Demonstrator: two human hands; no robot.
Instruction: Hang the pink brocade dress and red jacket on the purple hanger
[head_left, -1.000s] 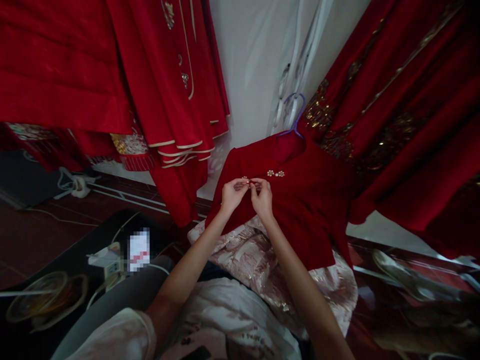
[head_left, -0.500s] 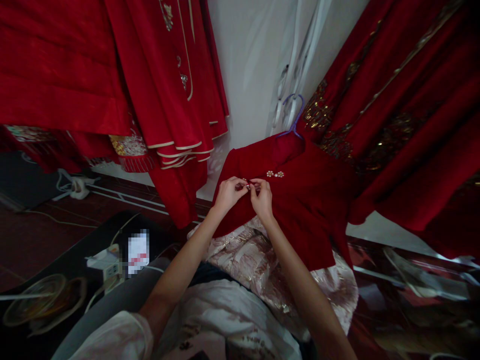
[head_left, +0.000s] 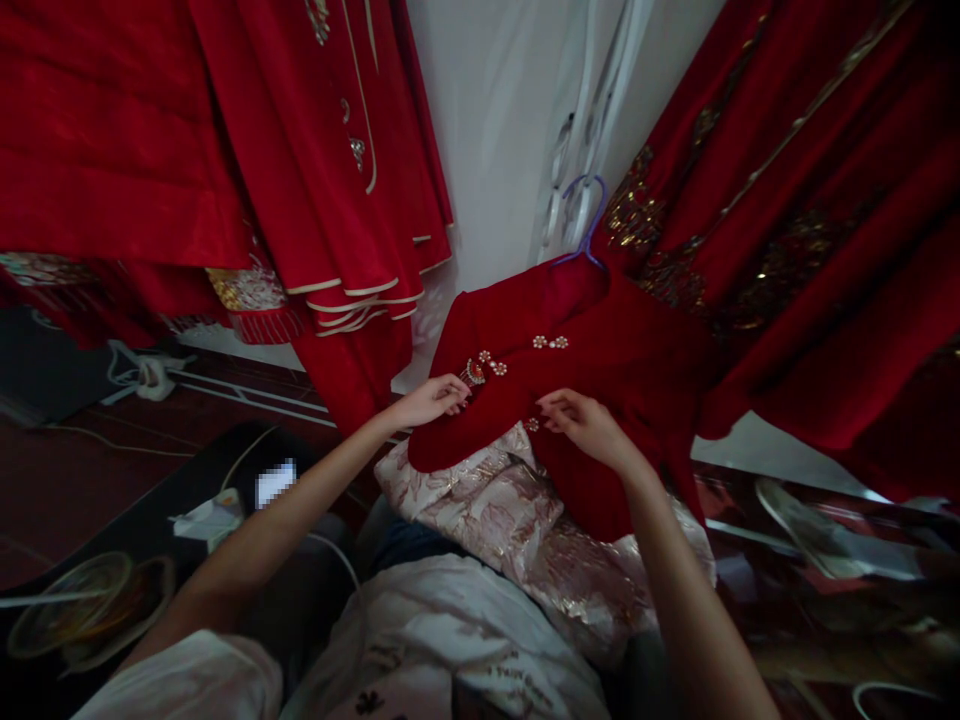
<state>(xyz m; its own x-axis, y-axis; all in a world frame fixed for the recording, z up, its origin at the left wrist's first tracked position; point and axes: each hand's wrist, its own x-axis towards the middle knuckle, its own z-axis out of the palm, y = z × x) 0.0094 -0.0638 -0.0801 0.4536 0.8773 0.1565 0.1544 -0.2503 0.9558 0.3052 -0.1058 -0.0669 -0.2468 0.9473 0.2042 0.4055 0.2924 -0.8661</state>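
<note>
A red jacket [head_left: 487, 315] hangs from a purple hanger [head_left: 587, 240] and spreads forward over shiny pink-and-gold brocade cloth [head_left: 480, 475]. White flower-shaped clasps [head_left: 550, 342] run along its front. A fan-shaped tasselled ornament [head_left: 474, 373] lies beside a lower pair of flowers. My left hand [head_left: 436, 397] has its fingers curled closed on the jacket's left part, just below the ornament. On the other side of the parted lower front, my right hand [head_left: 583, 418] pinches the cloth near a single flower clasp [head_left: 532, 424]. Its fingertips are partly hard to make out.
Red garments [head_left: 337, 200] hang at the left, and a red garment with gold embroidery [head_left: 795, 200] hangs at the right. A dark stool or bench [head_left: 217, 450] at the lower left bears a white power strip [head_left: 210, 517], a blurred-out phone-like item and a clear plastic bowl [head_left: 71, 600].
My hands were together at the ornament and have moved apart, left hand leftward, right hand right and down. The clasp and ornament are now uncovered, and the jacket's lower front has parted.
</note>
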